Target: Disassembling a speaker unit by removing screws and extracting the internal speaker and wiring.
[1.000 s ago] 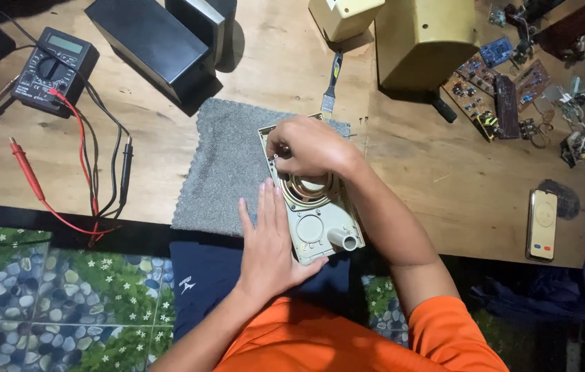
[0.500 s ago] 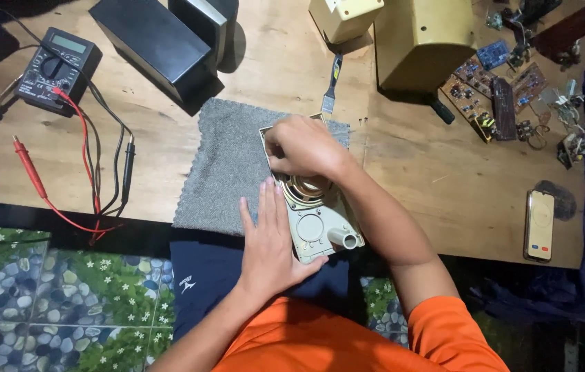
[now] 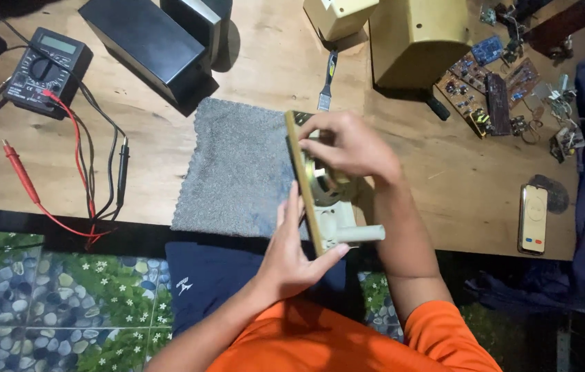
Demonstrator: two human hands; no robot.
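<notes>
A beige speaker front panel (image 3: 313, 207) with a round driver and a projecting tube is tipped up on its edge over the near edge of the wooden table. My left hand (image 3: 292, 251) grips its lower end, with fingers against the panel's front face. My right hand (image 3: 347, 146) is closed over the round driver on the panel's back. A grey cloth (image 3: 241, 169) lies on the table just left of the panel.
A black multimeter (image 3: 48, 69) with red and black probe leads lies at far left. Black speaker boxes (image 3: 151, 45) and beige boxes (image 3: 420, 38) stand at the back. Circuit boards (image 3: 489, 86) lie at right, a small brush (image 3: 328, 83) behind the cloth, a phone (image 3: 534, 218) near the right edge.
The panel lay flat on the cloth before; both hands have now tipped it up onto its edge, turned to the right. The right hand stayed on the driver.
</notes>
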